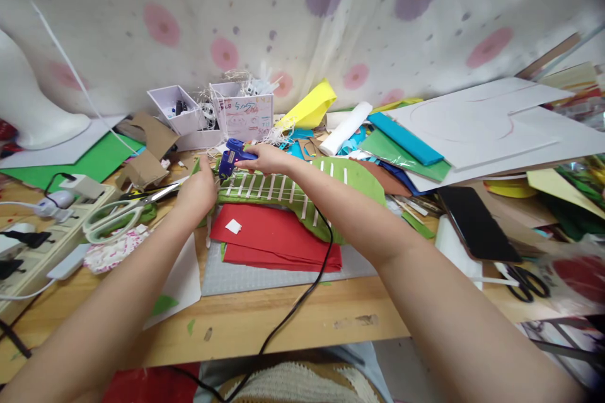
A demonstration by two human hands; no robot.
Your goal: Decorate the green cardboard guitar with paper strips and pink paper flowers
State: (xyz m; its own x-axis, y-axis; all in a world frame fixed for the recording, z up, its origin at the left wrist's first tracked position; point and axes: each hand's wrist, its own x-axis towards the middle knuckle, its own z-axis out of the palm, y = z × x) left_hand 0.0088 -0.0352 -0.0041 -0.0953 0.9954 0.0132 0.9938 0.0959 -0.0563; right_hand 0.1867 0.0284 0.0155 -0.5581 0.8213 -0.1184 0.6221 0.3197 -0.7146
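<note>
In my right hand [268, 159] is a blue hot glue gun [230, 157], its nozzle pointing down at the left end of a green felt piece [366, 186]. White strips [271, 187] run across the felt like rungs, with thin strings along them. My left hand [201, 184] grips the left end of the green felt, close to the nozzle; its fingertips are partly hidden. Beneath lies folded red felt [278, 236] with a small white scrap [233, 226] on it, over a grey cutting mat [255, 280]. The gun's black cord [302, 299] hangs over the table edge.
Green-handled scissors [113, 220] and a power strip [75, 227] lie at left. White boxes [243, 116] with wires stand behind. At right are a phone [477, 223], black scissors [528, 283], blue felt [406, 137] and large white sheets [472, 119].
</note>
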